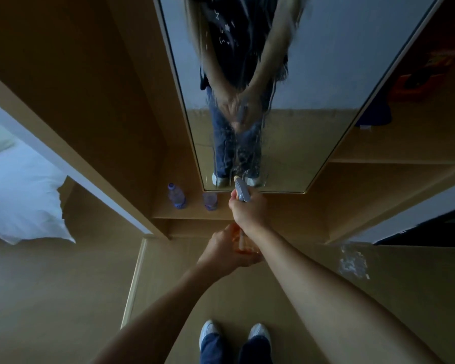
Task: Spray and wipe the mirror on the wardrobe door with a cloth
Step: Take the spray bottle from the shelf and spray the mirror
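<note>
Grey-blue spray head (241,191) on an orange bottle (243,241); white pillow (24,206); tan wooden wardrobe (103,101).

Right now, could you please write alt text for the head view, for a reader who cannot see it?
A person's right hand grips a spray bottle aimed at the wet, streaked wardrobe mirror, while the left hand holds the bottle's orange base. Two water bottles stand on a shelf left of the mirror.
</note>
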`<state>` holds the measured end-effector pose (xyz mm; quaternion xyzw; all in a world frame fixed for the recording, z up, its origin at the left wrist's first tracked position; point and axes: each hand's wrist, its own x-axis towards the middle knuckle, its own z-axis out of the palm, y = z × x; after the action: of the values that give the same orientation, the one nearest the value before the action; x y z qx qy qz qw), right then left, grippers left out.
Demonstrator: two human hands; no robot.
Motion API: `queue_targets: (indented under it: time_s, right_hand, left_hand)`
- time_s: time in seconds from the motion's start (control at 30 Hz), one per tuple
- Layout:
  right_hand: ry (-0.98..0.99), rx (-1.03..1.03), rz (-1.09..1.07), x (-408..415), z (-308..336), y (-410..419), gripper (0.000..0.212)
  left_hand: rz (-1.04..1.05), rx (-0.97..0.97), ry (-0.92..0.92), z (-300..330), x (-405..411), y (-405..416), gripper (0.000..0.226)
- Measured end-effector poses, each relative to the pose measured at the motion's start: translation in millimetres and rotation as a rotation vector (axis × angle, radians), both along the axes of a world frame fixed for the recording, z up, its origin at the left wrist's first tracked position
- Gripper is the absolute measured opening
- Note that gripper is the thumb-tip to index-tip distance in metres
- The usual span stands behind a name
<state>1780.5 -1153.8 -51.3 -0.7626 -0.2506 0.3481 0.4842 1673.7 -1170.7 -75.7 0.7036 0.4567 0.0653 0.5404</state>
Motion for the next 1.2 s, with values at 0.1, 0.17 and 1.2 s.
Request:
queue_targets:
  time_s: [0.1, 0.17, 1.2]
  right_hand:
    - [-0.026, -0.008, 0.011, -6, 4, 5, 0.019]
    - [-0.031, -0.002, 0.024, -11, 5, 7, 0.025]
    - [-0.029, -0.124, -0.009, -28, -86, 34, 0.026]
  left_hand:
    - [0.037, -0.026, -0.028, -1, -3, 0, 0.058]
    - [0.050, -0.013, -0.041, -1, -6, 1, 0.058]
    - [-0.045, -0.014, 0.101, -83, -26, 31, 0.072]
